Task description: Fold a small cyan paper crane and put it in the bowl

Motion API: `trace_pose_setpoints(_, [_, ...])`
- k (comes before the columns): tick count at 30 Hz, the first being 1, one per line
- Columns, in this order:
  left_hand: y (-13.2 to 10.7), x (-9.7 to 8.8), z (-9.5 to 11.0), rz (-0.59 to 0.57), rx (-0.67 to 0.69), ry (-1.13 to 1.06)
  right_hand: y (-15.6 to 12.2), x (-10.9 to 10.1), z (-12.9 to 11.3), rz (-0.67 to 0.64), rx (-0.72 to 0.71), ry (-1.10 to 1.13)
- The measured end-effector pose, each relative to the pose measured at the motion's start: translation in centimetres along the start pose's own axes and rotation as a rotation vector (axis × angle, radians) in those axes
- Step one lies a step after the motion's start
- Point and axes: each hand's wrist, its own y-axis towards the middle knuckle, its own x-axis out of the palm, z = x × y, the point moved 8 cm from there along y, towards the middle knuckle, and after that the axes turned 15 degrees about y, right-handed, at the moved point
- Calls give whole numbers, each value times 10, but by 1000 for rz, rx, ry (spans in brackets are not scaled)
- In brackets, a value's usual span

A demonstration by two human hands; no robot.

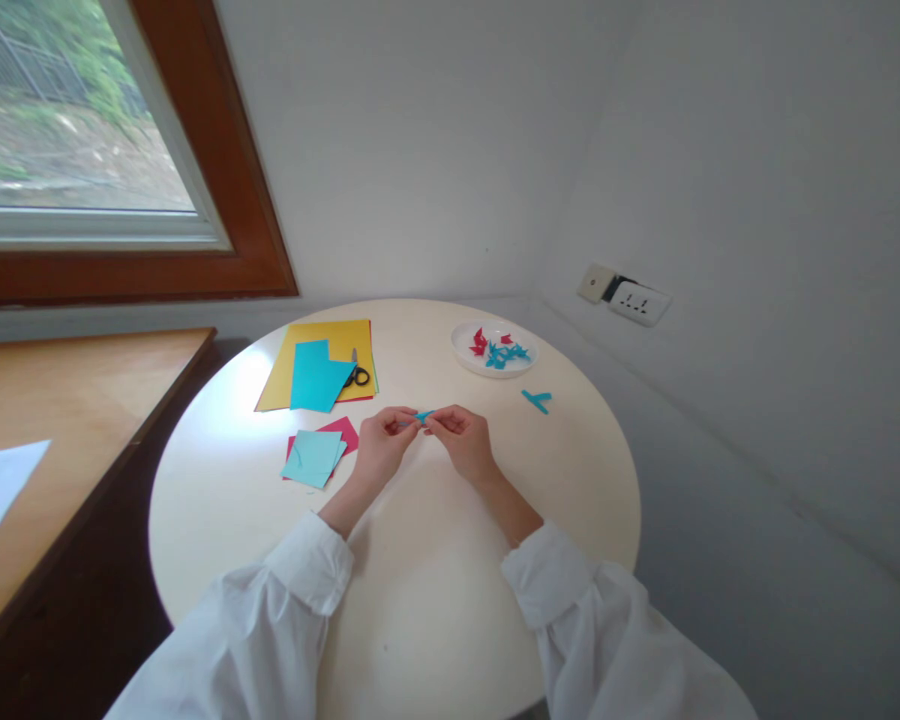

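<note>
Both of my hands meet over the middle of the round white table (420, 620). My left hand (385, 445) and my right hand (461, 440) each pinch one end of a small folded blue paper piece (423, 416), held just above the tabletop. To the left of my left hand lies a small stack of light blue paper squares (311, 458) on top of a red square (345, 432). A loose folded blue paper piece (537, 401) rests on the table to the right of my right hand.
At the back of the table, yellow paper sheets (322, 345) carry a blue sheet (316, 377) and black-handled scissors (356, 374). A white plate (493, 349) holds several red and blue folded pieces. A wooden counter (60, 420) stands left; wall sockets (637, 300) right.
</note>
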Motion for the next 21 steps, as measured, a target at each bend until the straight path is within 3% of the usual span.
trace_pose_setpoints(6, [0, 1, 1, -1, 18, 33, 0, 0, -1, 1, 0, -20])
trace_pose_setpoints(13, [1, 2, -2, -81, -4, -35, -1, 0, -2, -37, 8, -48])
trace_pose_setpoints(17, [1, 6, -8, -151, -77, -86, -1, 1, -1, -89, 13, -100])
trace_pose_setpoints(21, [0, 13, -16, -243, -108, -2, -1, 1, 1, -107, 23, -128])
